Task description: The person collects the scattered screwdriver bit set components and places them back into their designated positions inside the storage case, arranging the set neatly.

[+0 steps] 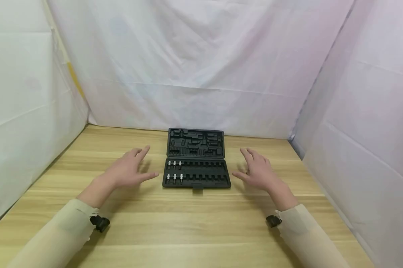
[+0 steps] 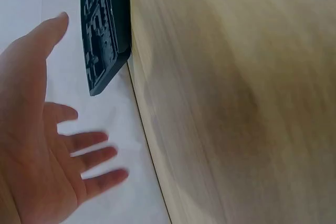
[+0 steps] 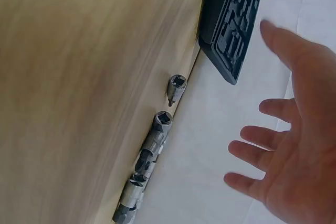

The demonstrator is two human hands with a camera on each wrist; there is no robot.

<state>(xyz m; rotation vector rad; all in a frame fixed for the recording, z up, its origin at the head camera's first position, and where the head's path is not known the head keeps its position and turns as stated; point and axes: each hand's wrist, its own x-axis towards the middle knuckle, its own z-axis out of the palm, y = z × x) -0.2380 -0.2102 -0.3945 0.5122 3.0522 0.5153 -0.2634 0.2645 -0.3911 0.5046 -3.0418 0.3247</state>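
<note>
A black case (image 1: 197, 183) lies unfolded on the table, its moulded lid (image 1: 196, 143) leaning back. In its left part stand several silver bit sockets (image 1: 174, 176) in two rows; the slots to the right hold nothing. My left hand (image 1: 125, 172) hovers left of the case with fingers spread, touching nothing, as the left wrist view of the hand (image 2: 34, 150) also shows. On the other side my right hand (image 1: 261, 175) is held with fingers apart, holding nothing. The right wrist view shows that hand (image 3: 302, 140) near the case (image 3: 231, 30).
Several loose silver bit sockets (image 3: 155, 137) lie on the table beyond the right hand, shown in the right wrist view; the head view does not plainly show them. White cloth (image 1: 194, 67) hangs behind and at both sides of the wooden table (image 1: 188, 227).
</note>
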